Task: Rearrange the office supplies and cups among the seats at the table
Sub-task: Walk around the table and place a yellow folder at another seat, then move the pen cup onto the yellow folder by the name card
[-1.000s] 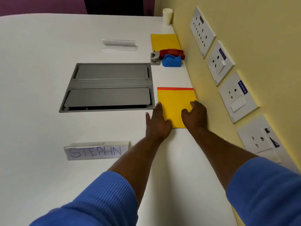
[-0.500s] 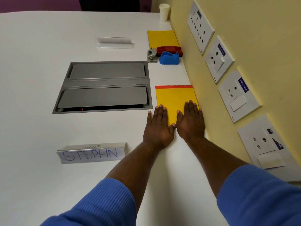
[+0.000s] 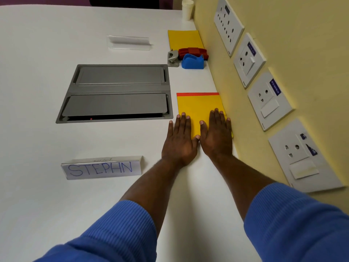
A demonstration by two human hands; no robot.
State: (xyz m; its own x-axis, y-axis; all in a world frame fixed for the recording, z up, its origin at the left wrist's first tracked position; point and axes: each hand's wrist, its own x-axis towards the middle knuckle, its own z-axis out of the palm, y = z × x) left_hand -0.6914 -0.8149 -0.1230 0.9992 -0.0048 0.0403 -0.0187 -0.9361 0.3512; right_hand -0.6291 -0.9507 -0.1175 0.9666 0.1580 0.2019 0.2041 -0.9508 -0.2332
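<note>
A yellow notepad (image 3: 200, 107) with a red top strip lies flat on the white table (image 3: 37, 72) beside the yellow wall. My left hand (image 3: 180, 141) and my right hand (image 3: 216, 136) both press flat on its near end, fingers spread, thumbs touching. Farther along the wall lie a second yellow notepad (image 3: 184, 37), a red stapler (image 3: 192, 52), a blue tape dispenser (image 3: 193, 61) and a grey hole punch (image 3: 173, 58). A stack of white paper cups (image 3: 187, 9) stands at the far corner.
A grey metal cable box (image 3: 117, 92) is sunk into the table's middle. A name card reading STEPHN (image 3: 102, 168) stands near me on the left; a clear card holder (image 3: 129, 42) lies beyond the box. Socket plates (image 3: 270, 100) line the wall on the right.
Both hands slid back toward me along the notepad and flattened side by side on its near end. The notepad itself has stayed beside the wall.
</note>
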